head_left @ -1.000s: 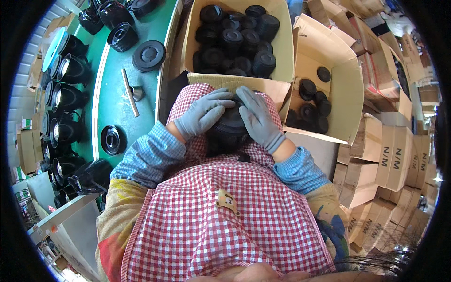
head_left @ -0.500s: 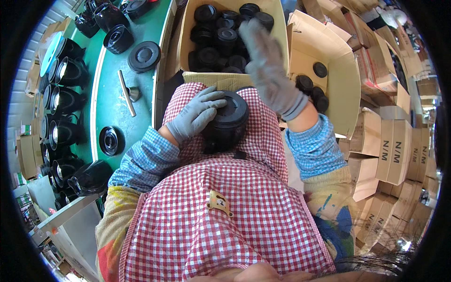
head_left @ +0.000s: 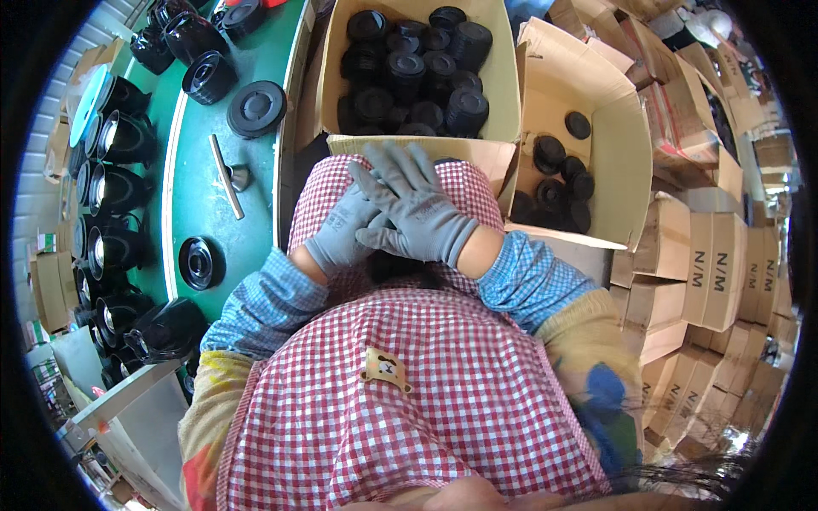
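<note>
A black round container [head_left: 399,271] stands on my lap, mostly hidden under my hands, with its lid out of sight. Over its top lies my left hand [head_left: 342,235] in a grey glove, its fingers largely covered. My right hand [head_left: 426,223], also gloved, rests flat across the left one with its fingers stretched and spread. Both palms face down, and neither hand is wrapped round anything that shows.
Ahead stands a cardboard box [head_left: 417,150] of black cylindrical parts; right of it, another carton [head_left: 613,162] holds black discs. On the green table [head_left: 196,153] at left lie a metal T-shaped tool [head_left: 227,177], a black ring-shaped lid [head_left: 258,109] and rows of glossy black pots [head_left: 117,187].
My right hand has come down and back from above the far box onto my left hand. Several black parts in the right carton, hidden before by my arm, now show.
</note>
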Tool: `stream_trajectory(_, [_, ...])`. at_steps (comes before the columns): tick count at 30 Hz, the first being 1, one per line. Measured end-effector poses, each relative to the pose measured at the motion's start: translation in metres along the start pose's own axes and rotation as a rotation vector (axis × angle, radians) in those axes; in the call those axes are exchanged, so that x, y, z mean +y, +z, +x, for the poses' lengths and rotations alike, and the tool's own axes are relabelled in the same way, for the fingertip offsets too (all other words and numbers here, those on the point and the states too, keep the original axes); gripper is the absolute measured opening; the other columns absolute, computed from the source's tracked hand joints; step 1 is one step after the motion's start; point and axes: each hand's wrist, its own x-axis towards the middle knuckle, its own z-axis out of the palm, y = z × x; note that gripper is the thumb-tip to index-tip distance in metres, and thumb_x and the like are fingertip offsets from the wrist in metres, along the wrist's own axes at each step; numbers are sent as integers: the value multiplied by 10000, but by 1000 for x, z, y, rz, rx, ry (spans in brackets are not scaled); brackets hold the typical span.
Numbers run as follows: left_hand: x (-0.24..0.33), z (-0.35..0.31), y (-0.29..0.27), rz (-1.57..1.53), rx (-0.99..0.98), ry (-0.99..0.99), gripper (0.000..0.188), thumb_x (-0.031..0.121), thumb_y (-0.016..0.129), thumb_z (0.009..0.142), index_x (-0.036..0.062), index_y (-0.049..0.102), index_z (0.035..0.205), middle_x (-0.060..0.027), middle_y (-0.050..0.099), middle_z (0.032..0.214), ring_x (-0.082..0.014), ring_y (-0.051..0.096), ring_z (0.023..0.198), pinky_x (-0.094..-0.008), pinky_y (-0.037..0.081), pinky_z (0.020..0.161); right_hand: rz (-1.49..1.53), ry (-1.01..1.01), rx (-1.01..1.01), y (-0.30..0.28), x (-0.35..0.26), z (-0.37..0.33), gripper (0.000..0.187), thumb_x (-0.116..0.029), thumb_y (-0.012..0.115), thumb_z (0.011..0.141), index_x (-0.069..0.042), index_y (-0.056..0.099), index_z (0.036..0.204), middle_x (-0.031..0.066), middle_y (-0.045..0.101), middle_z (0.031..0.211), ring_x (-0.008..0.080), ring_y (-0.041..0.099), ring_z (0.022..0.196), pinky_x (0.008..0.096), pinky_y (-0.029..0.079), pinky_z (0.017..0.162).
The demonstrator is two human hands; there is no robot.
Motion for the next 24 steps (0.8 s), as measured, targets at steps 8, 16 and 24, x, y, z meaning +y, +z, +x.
stream_trajectory(8, [3,17,-27,-105,-178,2,382,160,520,946,-8,666,1256,-207,565,1397,-401,418,1391,-511,288,1181,288,132,222,-33,94,32,740,-530,414,1044,-59,240,1588,234,278,1613,371,310,1487,481,200,1221])
stream_trajectory(16, [-13,54,-57,-172,-244,-277,410,68,568,953,-46,569,1346,-185,624,1297,-290,588,1224,-395,446,1081,466,-6,180,-27,96,1,872,-607,642,874,-153,363,1565,199,341,1601,379,295,1496,508,222,1220])
stream_trajectory(24, [-30,151,2,275,-640,-392,240,293,685,930,112,752,1072,-116,698,1212,-309,672,1090,-444,523,963,289,-250,-170,6,-20,14,796,-669,610,831,-201,531,1470,134,235,1664,404,110,1545,595,13,1229])
